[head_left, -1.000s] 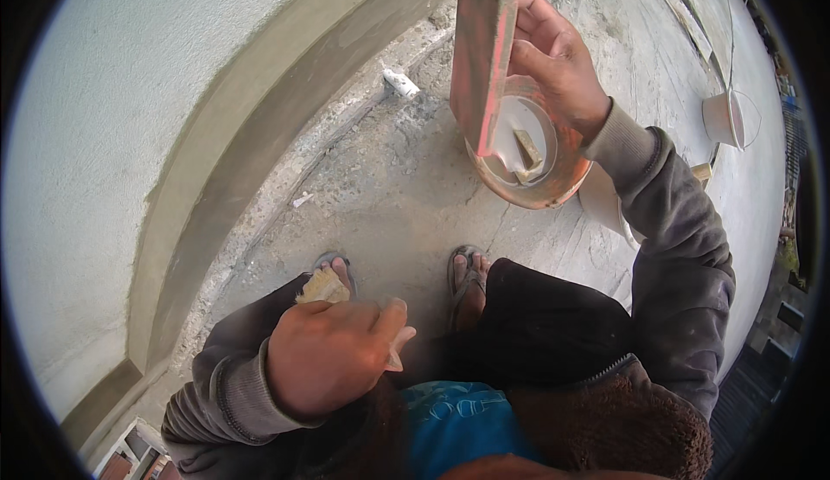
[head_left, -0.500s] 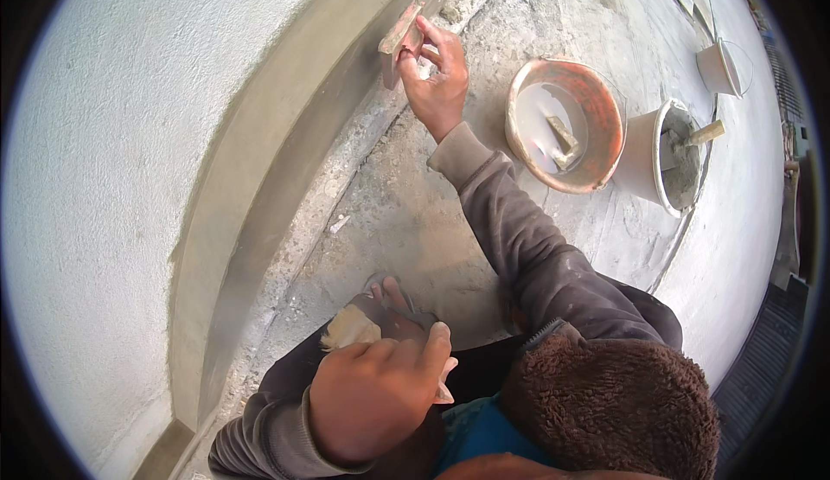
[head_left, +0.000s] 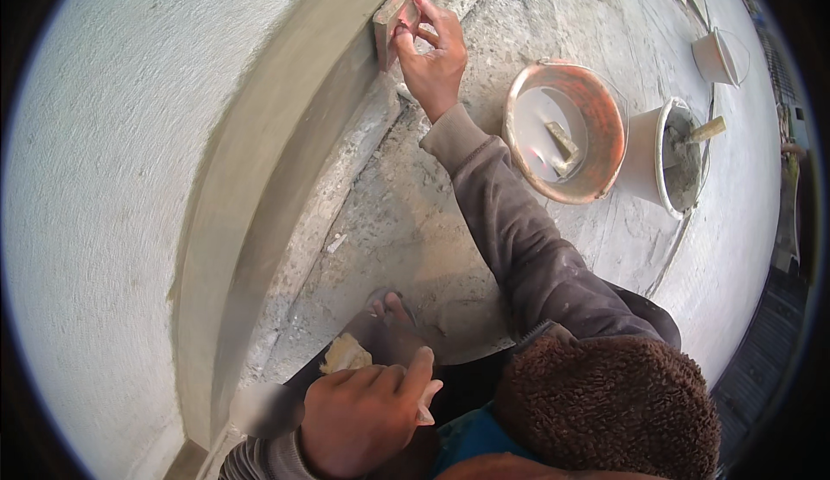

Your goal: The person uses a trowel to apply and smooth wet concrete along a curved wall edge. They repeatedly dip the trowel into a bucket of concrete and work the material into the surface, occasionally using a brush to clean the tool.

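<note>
Far forward, my right hand (head_left: pixel 432 56) is closed on a small plastering float (head_left: pixel 399 15), pinkish and smeared with mortar. The float's flat side is against the smooth grey plaster band (head_left: pixel 298 147) along the foot of the white wall. Close to my body, my left hand (head_left: pixel 359 411) is wrapped round a brush (head_left: pixel 345 354). Its pale bristles stick out past the knuckles, and the pale end of its handle shows beside my thumb. Most of the handle is hidden in the fist.
An orange bucket (head_left: pixel 610 134) holds cloudy water and a mortar-crusted tool (head_left: pixel 564 143). Right of it stands a pale bucket (head_left: pixel 644 147) of grey mortar with a wooden handle (head_left: pixel 707 130) sticking out. A smaller pail (head_left: pixel 713 58) is farther off. Rough concrete floor (head_left: pixel 389 220) borders the wall.
My right hand has shifted the float slightly left and forward, bringing it flatter against the plaster band. My left hand, still holding the brush, has moved a little nearer my body.
</note>
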### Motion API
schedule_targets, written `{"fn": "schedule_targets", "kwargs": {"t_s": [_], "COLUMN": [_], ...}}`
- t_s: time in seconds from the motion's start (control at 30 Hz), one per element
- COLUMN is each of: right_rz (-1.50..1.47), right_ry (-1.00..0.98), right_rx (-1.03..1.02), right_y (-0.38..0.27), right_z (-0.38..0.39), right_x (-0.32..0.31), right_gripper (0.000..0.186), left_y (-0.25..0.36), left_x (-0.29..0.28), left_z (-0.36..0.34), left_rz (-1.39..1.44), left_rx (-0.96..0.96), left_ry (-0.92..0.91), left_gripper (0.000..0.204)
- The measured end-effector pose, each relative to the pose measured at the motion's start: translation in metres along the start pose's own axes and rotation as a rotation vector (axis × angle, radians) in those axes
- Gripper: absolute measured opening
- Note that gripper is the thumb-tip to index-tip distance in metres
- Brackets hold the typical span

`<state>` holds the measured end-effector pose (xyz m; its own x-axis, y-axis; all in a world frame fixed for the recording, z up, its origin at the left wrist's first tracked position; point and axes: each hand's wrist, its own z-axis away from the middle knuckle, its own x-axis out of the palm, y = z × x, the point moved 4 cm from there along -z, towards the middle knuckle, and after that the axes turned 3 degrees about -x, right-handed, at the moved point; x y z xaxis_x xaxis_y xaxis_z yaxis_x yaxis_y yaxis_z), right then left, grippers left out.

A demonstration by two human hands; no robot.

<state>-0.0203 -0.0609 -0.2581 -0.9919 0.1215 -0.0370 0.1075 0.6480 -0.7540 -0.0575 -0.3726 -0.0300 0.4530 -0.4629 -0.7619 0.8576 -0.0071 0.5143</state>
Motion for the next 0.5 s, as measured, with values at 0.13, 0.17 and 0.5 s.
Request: {"fn": "schedule_targets", "kwargs": {"t_s": [0.13, 0.17, 0.5], "right_rz": [0.032, 0.026, 0.037], "right_ry": [0.019, 0.029, -0.066], "right_rx": [-0.035, -0.038, 0.069], "right_y": [0.006, 0.008, -0.011], "right_z": [-0.006, -0.008, 0.033], "right_x": [0.001, 0.002, -0.014], "right_gripper": [0.052, 0.051, 0.047], "left_y": [-0.002, -0.002, 0.002], "left_x": [-0.001, -0.001, -0.004], "left_z": [-0.002, -0.002, -0.007], "left_rz": [0.005, 0.012, -0.016], "left_rx": [0.002, -0.002, -0.009], "left_ry": [0.001, -0.002, -0.008], "left_gripper": [0.039, 0.039, 0.038]}}
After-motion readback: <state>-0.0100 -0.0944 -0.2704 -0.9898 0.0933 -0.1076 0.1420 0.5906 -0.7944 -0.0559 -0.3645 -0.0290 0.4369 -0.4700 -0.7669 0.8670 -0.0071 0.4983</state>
